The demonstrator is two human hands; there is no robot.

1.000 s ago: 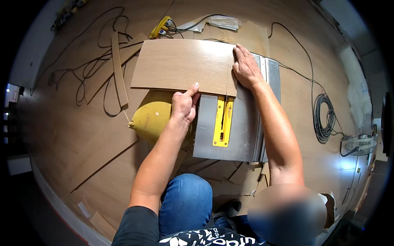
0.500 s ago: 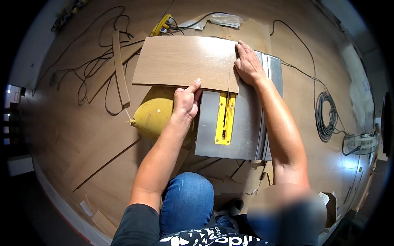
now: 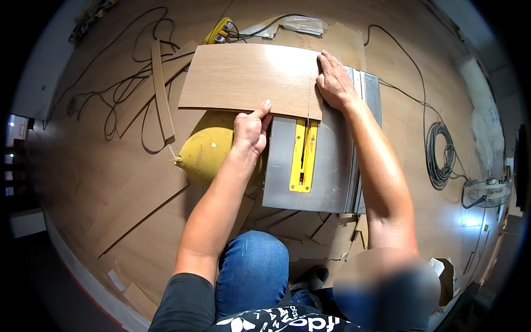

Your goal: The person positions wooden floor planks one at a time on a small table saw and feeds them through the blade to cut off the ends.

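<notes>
A wide light-brown wood board (image 3: pixel 249 77) lies across the far part of a grey table saw (image 3: pixel 332 166) and overhangs its left side. My left hand (image 3: pixel 251 130) grips the board's near edge, thumb on top and fingers underneath. My right hand (image 3: pixel 336 83) rests along the board's right end, its fingers stretched out flat. A thin dark line runs through the board near that end, in line with the slot of the saw's yellow insert (image 3: pixel 303 157). The board covers the far part of the slot, and I cannot see the blade clearly.
A full yellow sack (image 3: pixel 204 149) sits left of the saw. Loose cables and narrow wood strips (image 3: pixel 162 94) lie farther left, with a yellow power strip (image 3: pixel 219 30) behind the board. To the right are a coiled cable (image 3: pixel 438 157) and a fan (image 3: pixel 487 193). Offcuts lie near my knee.
The board has slid slightly away from me over the saw, and both hands have moved with it. A little more of the yellow insert's slot shows.
</notes>
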